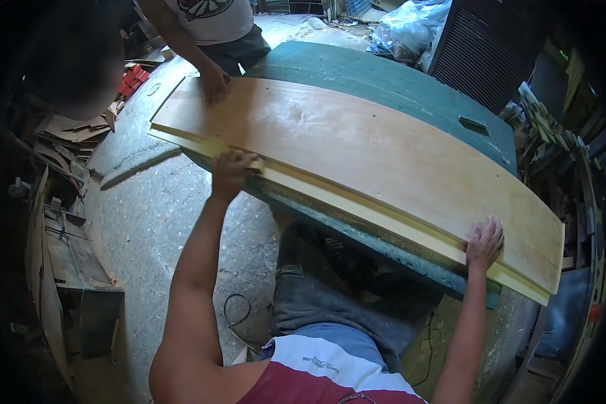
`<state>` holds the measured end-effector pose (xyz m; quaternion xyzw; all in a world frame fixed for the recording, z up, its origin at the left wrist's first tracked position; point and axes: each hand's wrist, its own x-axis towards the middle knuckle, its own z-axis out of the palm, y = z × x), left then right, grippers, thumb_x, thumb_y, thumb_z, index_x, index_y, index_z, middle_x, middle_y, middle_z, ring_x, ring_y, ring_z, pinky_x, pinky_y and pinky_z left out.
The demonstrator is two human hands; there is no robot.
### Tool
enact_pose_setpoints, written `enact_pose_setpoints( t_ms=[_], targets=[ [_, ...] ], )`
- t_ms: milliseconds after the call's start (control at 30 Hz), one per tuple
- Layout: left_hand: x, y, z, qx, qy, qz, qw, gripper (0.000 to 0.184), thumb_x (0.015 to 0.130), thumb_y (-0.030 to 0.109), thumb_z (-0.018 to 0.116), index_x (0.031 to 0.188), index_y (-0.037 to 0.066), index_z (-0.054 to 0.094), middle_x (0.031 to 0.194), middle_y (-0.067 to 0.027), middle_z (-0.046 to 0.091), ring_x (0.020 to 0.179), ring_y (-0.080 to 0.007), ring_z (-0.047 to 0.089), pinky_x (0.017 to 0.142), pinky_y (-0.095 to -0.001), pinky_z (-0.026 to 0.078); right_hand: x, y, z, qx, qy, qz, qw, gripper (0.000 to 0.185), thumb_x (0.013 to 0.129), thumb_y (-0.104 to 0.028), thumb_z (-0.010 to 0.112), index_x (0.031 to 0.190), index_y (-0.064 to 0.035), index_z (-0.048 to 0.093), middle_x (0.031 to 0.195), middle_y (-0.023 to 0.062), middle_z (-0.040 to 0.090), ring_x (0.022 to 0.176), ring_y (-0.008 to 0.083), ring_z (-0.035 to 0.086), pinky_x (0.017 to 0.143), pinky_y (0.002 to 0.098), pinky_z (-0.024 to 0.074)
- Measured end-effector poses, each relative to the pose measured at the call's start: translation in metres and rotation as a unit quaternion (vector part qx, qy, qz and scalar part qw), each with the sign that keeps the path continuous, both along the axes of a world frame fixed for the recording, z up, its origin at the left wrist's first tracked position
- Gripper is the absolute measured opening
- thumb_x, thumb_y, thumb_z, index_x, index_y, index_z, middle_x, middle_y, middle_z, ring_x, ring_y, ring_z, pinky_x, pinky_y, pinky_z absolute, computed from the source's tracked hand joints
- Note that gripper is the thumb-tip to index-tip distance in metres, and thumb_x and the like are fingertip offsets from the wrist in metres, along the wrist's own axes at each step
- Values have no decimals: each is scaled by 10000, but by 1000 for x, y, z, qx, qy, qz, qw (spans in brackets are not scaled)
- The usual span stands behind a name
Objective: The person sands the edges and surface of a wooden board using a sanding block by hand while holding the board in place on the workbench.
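A long wooden panel [357,151] lies across the green table. Beneath it, a pale wooden strip or second board [330,194] sticks out along the near edge. My left hand [230,174] is closed at that edge, left of the middle, with a small tan block [256,165] showing at its fingertips; blur hides the block's details. Toward the right end, my right hand [485,244] rests on the panel's near edge, its fingers stretched out on the top face.
A co-worker's hand [214,82] touches the panel's far left end. The green table [384,77] shows behind the panel. A louvered dark panel [481,54] and plastic bags [411,30] stand at the back. Wood scraps [77,128] lie left; a cable [239,313] is on the floor.
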<state>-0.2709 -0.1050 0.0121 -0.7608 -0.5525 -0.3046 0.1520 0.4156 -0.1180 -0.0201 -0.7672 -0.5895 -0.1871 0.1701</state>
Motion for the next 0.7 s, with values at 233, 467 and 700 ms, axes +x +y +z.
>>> enact_pose_setpoints(
  t_ms=[233,467,700],
  targets=[
    [118,-2,-7,-63,3,-121,991,393,800,227,803,1193,236,791,1093,-22,684,1064,-252,636,955,-448,467,-5,0,2,-22,13,-23,999,523,1038,-414,557,1461,-108,566,1529,135,521,1450,340,441,1208,513,307],
    [84,22,2,-58,92,-133,985,605,671,299,856,1265,241,760,1030,-42,606,1018,-257,591,880,-450,496,-5,-5,4,-7,14,10,1000,529,1014,-402,583,1452,-106,563,1531,129,513,1471,330,419,1218,515,291],
    [165,26,6,-69,130,-245,958,555,795,427,804,1327,284,733,1036,-36,584,1002,-242,582,862,-432,474,-10,-6,7,-2,7,7,1000,521,1007,-395,582,1422,-81,581,1507,150,521,1437,353,439,1193,542,306]
  ],
)
